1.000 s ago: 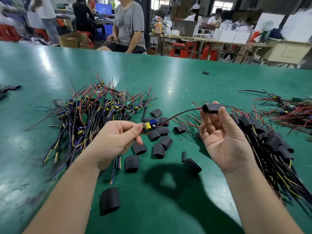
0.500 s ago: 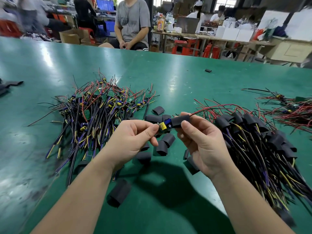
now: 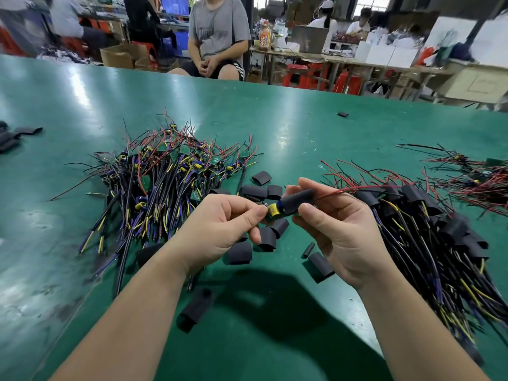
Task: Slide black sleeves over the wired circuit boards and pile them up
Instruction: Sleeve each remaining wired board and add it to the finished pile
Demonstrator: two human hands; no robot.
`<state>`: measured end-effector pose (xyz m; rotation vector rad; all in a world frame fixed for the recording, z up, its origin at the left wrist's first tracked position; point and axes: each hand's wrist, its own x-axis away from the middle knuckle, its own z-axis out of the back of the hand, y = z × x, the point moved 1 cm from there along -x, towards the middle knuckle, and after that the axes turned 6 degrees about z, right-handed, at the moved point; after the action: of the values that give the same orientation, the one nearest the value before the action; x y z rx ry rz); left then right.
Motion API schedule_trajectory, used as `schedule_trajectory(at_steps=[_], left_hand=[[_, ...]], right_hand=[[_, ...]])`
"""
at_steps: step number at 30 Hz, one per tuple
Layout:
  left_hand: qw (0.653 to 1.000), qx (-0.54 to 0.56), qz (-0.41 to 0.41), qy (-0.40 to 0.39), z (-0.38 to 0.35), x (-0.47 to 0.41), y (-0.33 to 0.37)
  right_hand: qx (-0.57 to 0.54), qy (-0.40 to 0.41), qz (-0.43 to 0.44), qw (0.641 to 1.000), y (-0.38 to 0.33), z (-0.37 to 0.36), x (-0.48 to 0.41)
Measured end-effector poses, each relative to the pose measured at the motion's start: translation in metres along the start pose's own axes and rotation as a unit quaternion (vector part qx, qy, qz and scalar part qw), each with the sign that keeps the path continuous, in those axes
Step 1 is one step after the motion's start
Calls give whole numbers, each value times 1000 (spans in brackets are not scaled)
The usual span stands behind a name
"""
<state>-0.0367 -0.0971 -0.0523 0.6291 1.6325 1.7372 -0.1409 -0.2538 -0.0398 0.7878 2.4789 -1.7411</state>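
Since a second ago the right hand has drawn in toward the left hand, carrying the sleeve along the red wires until it meets the board. Both hands are now nearly touching above the worktop.

The left hand pinches the board's near end between thumb and forefinger, its other fingers curled under. A yellow capacitor and a sliver of blue show just past that thumb; the rest of the board is inside the sleeve or hidden.

The right hand is turned palm up and pinches the sleeve, thumb on the near side and fingertips on the far side. The red wires come out of the sleeve's far end and run off to the right of this hand.

Loose sleeves lie on the worktop under and between the hands, with more just beyond the fingertips and one nearer the person, below the left wrist. To the left of the left hand sprawls the bare pile of unsleeved wired boards. Right of the right hand, close beside its wrist, lies the sleeved pile, black tubes at its far end and wires fanning toward the person. Farther right sits another tangle of red wires.
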Motion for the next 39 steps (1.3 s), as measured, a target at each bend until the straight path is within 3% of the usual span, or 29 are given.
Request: schedule_trajectory(at_steps=[4, 11, 23, 34, 39], left_hand=[[999, -28, -9, 14, -5, 1, 4], [999, -8, -18, 50, -8, -1, 5], [997, -30, -39, 52, -7, -1, 1], [994, -78, -68, 24, -9, 1, 2], [994, -85, -69, 26, -7, 0, -2]], right_hand=[[32, -27, -10, 999, 5, -5, 1], [-55, 3, -52, 997, 9, -9, 1], [-24, 15, -34, 999, 20, -10, 2], [32, 73, -23, 997, 20, -10, 1], [-3, 8, -37, 999, 22, -8, 3]])
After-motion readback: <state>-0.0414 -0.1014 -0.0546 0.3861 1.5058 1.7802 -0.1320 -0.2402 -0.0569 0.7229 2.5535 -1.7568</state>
